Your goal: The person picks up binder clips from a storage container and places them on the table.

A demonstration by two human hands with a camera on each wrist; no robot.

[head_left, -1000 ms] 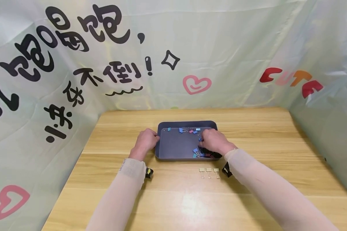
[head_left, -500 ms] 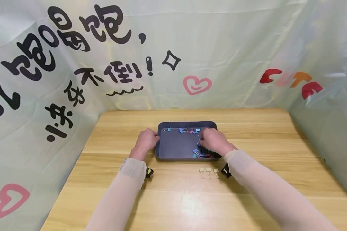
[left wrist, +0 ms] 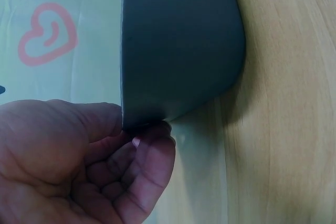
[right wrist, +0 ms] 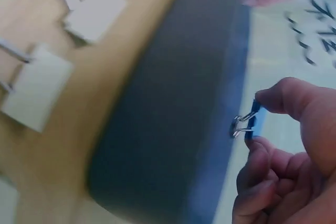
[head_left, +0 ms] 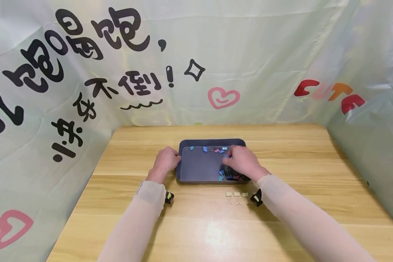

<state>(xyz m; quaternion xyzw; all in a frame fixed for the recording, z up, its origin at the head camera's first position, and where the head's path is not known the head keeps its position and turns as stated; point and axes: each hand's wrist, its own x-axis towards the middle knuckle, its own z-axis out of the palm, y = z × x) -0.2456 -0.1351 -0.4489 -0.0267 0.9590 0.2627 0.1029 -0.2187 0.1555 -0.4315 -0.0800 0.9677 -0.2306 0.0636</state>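
At the left, the left hand (head_left: 166,160) is at the side of the dark tray (head_left: 196,165); the left wrist view shows what the head view hides, that the thumb and the curled fingers pinch the rim. Inside the tray, small coloured clips (head_left: 221,173) lie along the far wall and in a heap at the near right corner. In front of the tray, pale clips (head_left: 237,194) lie in a row on the wooden table (head_left: 199,218). Further right, the right hand (head_left: 243,162) is over the tray, and the right wrist view makes clear that its thumb and finger pinch a blue clip (right wrist: 256,121), which the head view hardly shows. Compared with half a second ago, the right fingertips are slightly more to the left, while the left hand keeps its place.
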